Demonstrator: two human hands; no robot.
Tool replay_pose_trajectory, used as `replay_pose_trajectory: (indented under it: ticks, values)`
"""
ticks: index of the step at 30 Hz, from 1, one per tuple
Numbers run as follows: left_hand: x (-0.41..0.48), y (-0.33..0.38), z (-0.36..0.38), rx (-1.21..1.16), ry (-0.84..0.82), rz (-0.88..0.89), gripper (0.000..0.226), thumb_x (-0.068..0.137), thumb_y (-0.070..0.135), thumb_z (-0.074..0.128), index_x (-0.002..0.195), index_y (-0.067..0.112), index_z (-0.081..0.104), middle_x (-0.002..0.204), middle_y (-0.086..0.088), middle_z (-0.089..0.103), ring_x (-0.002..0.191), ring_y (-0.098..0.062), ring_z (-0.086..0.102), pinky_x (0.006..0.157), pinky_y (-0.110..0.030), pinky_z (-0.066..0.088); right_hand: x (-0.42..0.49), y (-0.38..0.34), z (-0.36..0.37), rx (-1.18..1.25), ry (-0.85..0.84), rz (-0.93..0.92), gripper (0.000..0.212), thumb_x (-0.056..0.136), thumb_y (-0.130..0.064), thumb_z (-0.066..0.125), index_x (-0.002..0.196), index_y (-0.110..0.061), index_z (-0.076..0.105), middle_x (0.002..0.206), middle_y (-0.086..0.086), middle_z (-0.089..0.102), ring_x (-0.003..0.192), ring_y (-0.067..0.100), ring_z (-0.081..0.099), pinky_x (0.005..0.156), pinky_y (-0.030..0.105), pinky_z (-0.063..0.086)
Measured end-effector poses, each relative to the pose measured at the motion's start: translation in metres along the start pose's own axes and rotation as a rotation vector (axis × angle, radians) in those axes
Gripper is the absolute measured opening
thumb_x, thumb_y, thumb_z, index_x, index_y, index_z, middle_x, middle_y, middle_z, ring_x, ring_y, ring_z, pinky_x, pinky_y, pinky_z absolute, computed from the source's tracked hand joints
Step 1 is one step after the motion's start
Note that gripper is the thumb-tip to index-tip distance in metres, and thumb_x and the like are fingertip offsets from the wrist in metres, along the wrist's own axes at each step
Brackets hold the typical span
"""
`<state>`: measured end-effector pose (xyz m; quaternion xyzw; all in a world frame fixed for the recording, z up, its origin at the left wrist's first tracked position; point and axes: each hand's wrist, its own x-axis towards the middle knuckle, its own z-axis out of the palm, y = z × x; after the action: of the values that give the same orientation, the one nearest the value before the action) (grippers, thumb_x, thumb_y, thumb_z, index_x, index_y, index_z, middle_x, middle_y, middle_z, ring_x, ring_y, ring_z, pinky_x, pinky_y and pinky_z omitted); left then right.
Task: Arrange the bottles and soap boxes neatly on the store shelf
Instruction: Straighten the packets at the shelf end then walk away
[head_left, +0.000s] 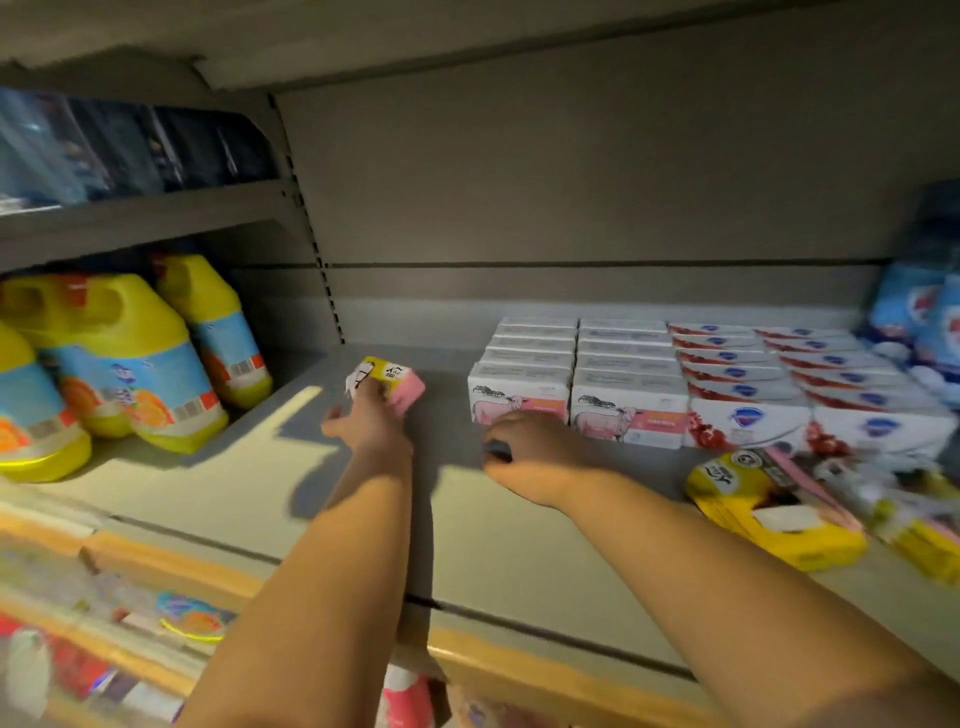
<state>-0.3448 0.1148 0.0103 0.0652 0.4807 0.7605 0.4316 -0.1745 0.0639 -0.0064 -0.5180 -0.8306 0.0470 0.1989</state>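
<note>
The person's left hand (371, 415) grips a pink, yellow and white soap box (387, 382) near the middle of the shelf (234, 493), toward its back edge, with bare shelf all around it. The right hand (524, 452) rests knuckles-up just in front of the sheep-printed soap boxes (571, 374). Its fingers are curled over a dark patch that may be only shadow, so whether it holds anything cannot be told. Beside those rows, toward the right end, stand red-and-white soap boxes (810, 379). Loose yellow packs (769, 504) lie askew at the front edge, crowding the space before them. Blue packets (924, 312) fill the right end, and yellow bottles (119, 358) line the left end.
</note>
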Motion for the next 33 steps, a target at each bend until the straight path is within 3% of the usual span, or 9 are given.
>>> replay_pose_trajectory:
  ticks: [3, 5, 8, 13, 19, 23, 28, 30, 33]
  values:
    - [-0.037, 0.003, -0.018, -0.058, -0.187, -0.093, 0.003, 0.092, 0.018, 0.054, 0.092, 0.015, 0.052, 0.077, 0.0, 0.052, 0.05, -0.006, 0.053, 0.041, -0.015, 0.04, -0.013, -0.004, -0.006, 0.002, 0.02, 0.065, 0.023, 0.087, -0.019, 0.048, 0.099, -0.01, 0.065, 0.11, 0.008, 0.061, 0.102, 0.026, 0.054, 0.081, 0.03, 0.045]
    - [-0.055, 0.006, -0.025, -0.17, -0.245, -0.189, 0.013, 0.092, 0.014, 0.055, 0.079, 0.014, 0.053, 0.063, -0.001, 0.059, 0.037, -0.005, 0.054, 0.037, -0.015, 0.039, -0.026, -0.004, -0.007, 0.085, 0.034, 0.096, 0.025, 0.089, -0.017, 0.049, 0.109, -0.011, 0.064, 0.117, 0.009, 0.059, 0.107, 0.026, 0.053, 0.084, 0.027, 0.041]
    - [-0.082, 0.007, -0.035, -0.268, -0.401, -0.307, 0.004, 0.091, 0.014, 0.058, 0.089, 0.01, 0.057, 0.061, -0.004, 0.069, 0.053, -0.012, 0.068, 0.059, -0.024, 0.054, -0.056, -0.003, -0.014, 0.258, 0.015, 0.153, 0.031, 0.09, -0.021, 0.051, 0.12, -0.018, 0.061, 0.126, 0.003, 0.058, 0.111, 0.019, 0.055, 0.088, 0.022, 0.039]
    - [-0.132, -0.009, -0.031, -0.222, -0.653, -0.44, 0.009, 0.091, 0.013, 0.055, 0.098, 0.008, 0.059, 0.094, -0.008, 0.063, 0.088, -0.017, 0.062, 0.098, -0.029, 0.047, -0.113, 0.009, -0.041, 0.169, 0.159, 0.161, 0.03, 0.088, -0.019, 0.054, 0.117, -0.018, 0.063, 0.12, 0.003, 0.061, 0.108, 0.02, 0.056, 0.091, 0.03, 0.046]
    - [-0.217, -0.035, -0.016, 0.209, -1.006, -0.643, 0.013, 0.092, 0.008, 0.051, 0.097, 0.0, 0.059, 0.077, -0.015, 0.071, 0.065, -0.024, 0.071, 0.05, -0.032, 0.058, -0.178, 0.037, -0.093, 0.209, 0.425, 0.292, 0.027, 0.087, -0.015, 0.057, 0.113, -0.018, 0.065, 0.109, 0.0, 0.064, 0.094, 0.011, 0.055, 0.077, 0.02, 0.04]
    - [-0.27, -0.06, -0.007, 0.35, -1.132, -0.616, 0.012, 0.092, 0.01, 0.052, 0.1, 0.003, 0.058, 0.083, -0.012, 0.07, 0.067, -0.02, 0.068, 0.047, -0.023, 0.046, -0.234, 0.071, -0.123, 0.319, 0.591, 0.526, 0.018, 0.086, -0.015, 0.06, 0.102, -0.019, 0.068, 0.095, -0.004, 0.063, 0.087, 0.009, 0.056, 0.07, 0.018, 0.039]
    - [-0.332, -0.104, -0.014, 0.539, -1.193, -0.431, 0.025, 0.087, 0.0, 0.059, 0.111, 0.002, 0.06, 0.1, -0.015, 0.069, 0.081, -0.025, 0.068, 0.075, -0.04, 0.055, -0.305, 0.118, -0.14, 0.284, 0.644, 0.746, 0.022, 0.084, -0.014, 0.06, 0.104, -0.013, 0.068, 0.1, 0.002, 0.068, 0.094, 0.018, 0.062, 0.082, 0.027, 0.046]
    - [-0.349, -0.119, -0.018, 0.57, -1.189, -0.386, 0.033, 0.086, -0.002, 0.061, 0.119, -0.001, 0.057, 0.111, -0.019, 0.066, 0.088, -0.029, 0.066, 0.08, -0.042, 0.055, -0.322, 0.131, -0.144, 0.24, 0.624, 0.833, 0.025, 0.081, -0.018, 0.06, 0.106, -0.018, 0.068, 0.102, 0.001, 0.066, 0.094, 0.018, 0.06, 0.081, 0.023, 0.043]
    - [-0.358, -0.126, -0.012, 0.561, -1.16, -0.392, 0.029, 0.086, 0.0, 0.062, 0.114, 0.002, 0.058, 0.111, -0.018, 0.066, 0.09, -0.03, 0.066, 0.081, -0.045, 0.055, -0.336, 0.149, -0.15, 0.175, 0.589, 0.941, 0.03, 0.081, -0.03, 0.058, 0.11, -0.023, 0.066, 0.118, 0.005, 0.062, 0.104, 0.024, 0.058, 0.094, 0.036, 0.047]
